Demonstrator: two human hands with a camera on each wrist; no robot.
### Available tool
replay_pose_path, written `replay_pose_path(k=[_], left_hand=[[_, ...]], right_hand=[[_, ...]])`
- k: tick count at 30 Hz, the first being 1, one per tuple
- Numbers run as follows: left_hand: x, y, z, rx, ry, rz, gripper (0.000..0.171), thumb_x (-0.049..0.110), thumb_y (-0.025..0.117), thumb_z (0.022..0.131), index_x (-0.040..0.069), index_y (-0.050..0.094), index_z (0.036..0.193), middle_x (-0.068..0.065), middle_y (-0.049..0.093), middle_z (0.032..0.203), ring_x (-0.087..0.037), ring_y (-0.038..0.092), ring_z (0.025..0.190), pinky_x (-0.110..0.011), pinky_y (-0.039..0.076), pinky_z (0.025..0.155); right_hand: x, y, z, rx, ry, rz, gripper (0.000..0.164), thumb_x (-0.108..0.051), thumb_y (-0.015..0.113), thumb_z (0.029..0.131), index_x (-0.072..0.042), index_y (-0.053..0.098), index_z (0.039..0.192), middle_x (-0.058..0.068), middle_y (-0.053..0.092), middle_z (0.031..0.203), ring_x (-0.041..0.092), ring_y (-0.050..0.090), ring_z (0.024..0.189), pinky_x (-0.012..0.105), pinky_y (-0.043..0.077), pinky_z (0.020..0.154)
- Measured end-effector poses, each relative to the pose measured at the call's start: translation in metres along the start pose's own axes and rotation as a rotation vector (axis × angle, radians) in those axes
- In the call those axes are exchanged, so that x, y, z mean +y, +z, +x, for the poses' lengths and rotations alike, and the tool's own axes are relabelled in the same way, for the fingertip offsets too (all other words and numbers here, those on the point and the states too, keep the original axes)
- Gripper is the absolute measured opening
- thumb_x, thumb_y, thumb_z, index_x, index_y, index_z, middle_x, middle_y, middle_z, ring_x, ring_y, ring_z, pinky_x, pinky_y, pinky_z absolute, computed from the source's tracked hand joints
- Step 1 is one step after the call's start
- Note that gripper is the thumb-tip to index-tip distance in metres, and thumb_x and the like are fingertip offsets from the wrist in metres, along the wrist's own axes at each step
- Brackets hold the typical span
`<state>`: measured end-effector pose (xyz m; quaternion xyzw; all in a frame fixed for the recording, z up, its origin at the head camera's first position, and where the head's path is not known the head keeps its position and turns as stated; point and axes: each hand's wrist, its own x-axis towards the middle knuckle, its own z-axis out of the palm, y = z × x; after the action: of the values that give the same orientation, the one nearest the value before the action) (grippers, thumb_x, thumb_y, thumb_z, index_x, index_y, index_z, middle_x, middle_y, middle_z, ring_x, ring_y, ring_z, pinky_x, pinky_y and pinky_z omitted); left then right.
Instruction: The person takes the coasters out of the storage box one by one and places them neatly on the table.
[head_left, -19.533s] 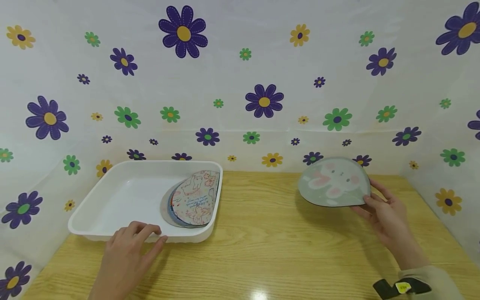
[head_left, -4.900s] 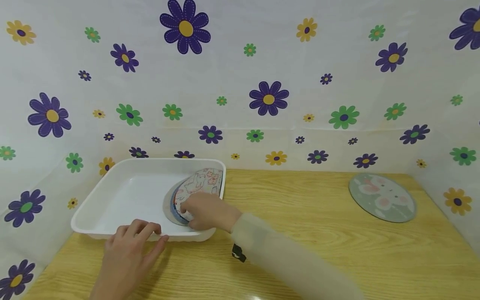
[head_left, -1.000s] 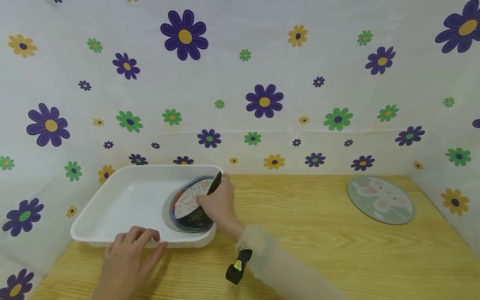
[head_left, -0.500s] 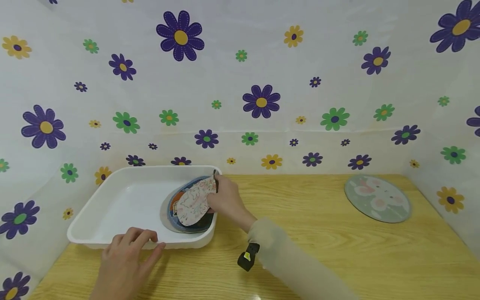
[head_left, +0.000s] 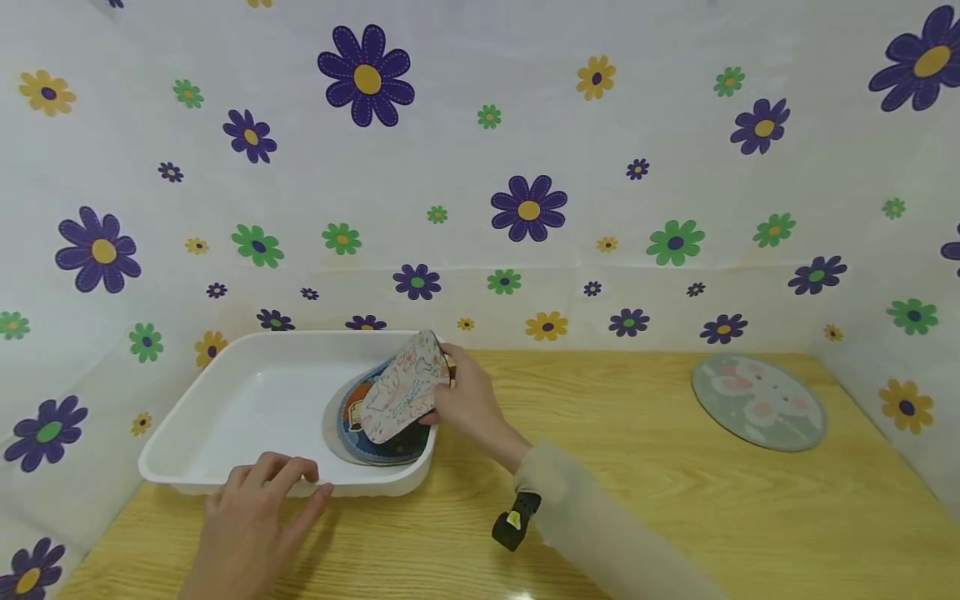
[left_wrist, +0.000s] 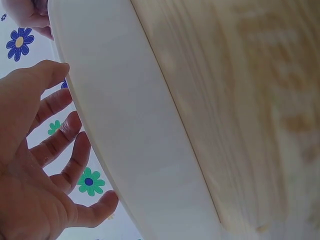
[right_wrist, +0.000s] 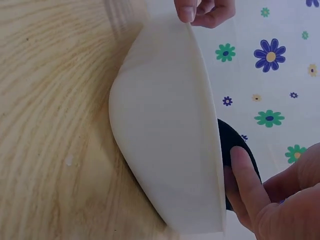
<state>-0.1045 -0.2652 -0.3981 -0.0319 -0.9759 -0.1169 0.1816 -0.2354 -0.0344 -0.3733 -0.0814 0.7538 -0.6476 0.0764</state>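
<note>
A white plastic tray (head_left: 247,358) stands at the left of the table. My left hand (head_left: 251,521) holds its front rim, the thumb at the outer edge and the bent fingers over the rim. My right hand (head_left: 472,396) pinches a pale mouse pad with red line drawings (head_left: 405,392) by its right edge. That pad is tilted up over the others, and its dark underside (right_wrist: 231,142) shows in the right wrist view. Beneath it, inside the tray, lie several stacked mouse pads, a blue one (head_left: 348,437) among them. A green rabbit mouse pad (head_left: 757,400) lies flat at the far right.
The wooden table (head_left: 600,467) runs from the tray to the right edge. A white flowered cloth (head_left: 465,50) rises behind it and along both sides. A black strap (head_left: 513,521) sits on the right wrist.
The green rabbit pad, earlier in my right hand, now lies on the table. In the last second my right hand has raised the drawn pad off the stack, uncovering the blue one; my left hand stays.
</note>
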Motion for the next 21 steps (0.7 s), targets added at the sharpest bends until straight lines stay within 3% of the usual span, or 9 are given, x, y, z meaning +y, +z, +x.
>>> replay_pose_path(k=[4, 10, 16, 21], left_hand=[[0.0, 0.0, 0.0, -0.009, 0.001, 0.005, 0.015, 0.035, 0.078, 0.091, 0.024, 0.068, 0.097, -0.005, 0.067, 0.105, -0.041, 0.062, 0.097, -0.067, 0.048, 0.077], [-0.002, 0.001, 0.001, 0.035, 0.04, 0.005, 0.016, 0.032, 0.081, 0.088, 0.026, 0.067, 0.093, -0.003, 0.066, 0.102, -0.04, 0.063, 0.095, -0.063, 0.049, 0.073], [-0.004, 0.0, 0.001, 0.039, 0.044, 0.015, 0.016, 0.032, 0.081, 0.088, 0.026, 0.067, 0.093, -0.004, 0.067, 0.102, -0.04, 0.064, 0.093, -0.063, 0.05, 0.071], [-0.005, 0.002, 0.001, 0.071, 0.064, 0.017, 0.019, 0.031, 0.083, 0.085, 0.026, 0.067, 0.093, -0.003, 0.067, 0.099, -0.038, 0.064, 0.089, -0.06, 0.05, 0.068]], right_hand=[[0.003, -0.006, -0.001, -0.015, 0.066, 0.136, 0.074, 0.017, 0.043, 0.086, -0.01, 0.039, 0.155, 0.026, 0.057, 0.135, 0.026, 0.07, 0.093, 0.036, 0.064, 0.071], [0.004, -0.015, -0.007, -0.044, 0.12, 0.293, 0.073, 0.02, 0.04, 0.089, -0.013, 0.04, 0.154, 0.026, 0.057, 0.135, 0.032, 0.073, 0.099, 0.037, 0.064, 0.073], [0.006, -0.02, -0.012, -0.048, 0.127, 0.325, 0.074, 0.021, 0.042, 0.089, -0.015, 0.042, 0.153, 0.026, 0.057, 0.136, 0.029, 0.072, 0.099, 0.037, 0.064, 0.075], [0.009, -0.025, -0.014, -0.051, 0.122, 0.335, 0.073, 0.02, 0.042, 0.09, -0.015, 0.041, 0.154, 0.025, 0.057, 0.136, 0.027, 0.072, 0.099, 0.044, 0.063, 0.083]])
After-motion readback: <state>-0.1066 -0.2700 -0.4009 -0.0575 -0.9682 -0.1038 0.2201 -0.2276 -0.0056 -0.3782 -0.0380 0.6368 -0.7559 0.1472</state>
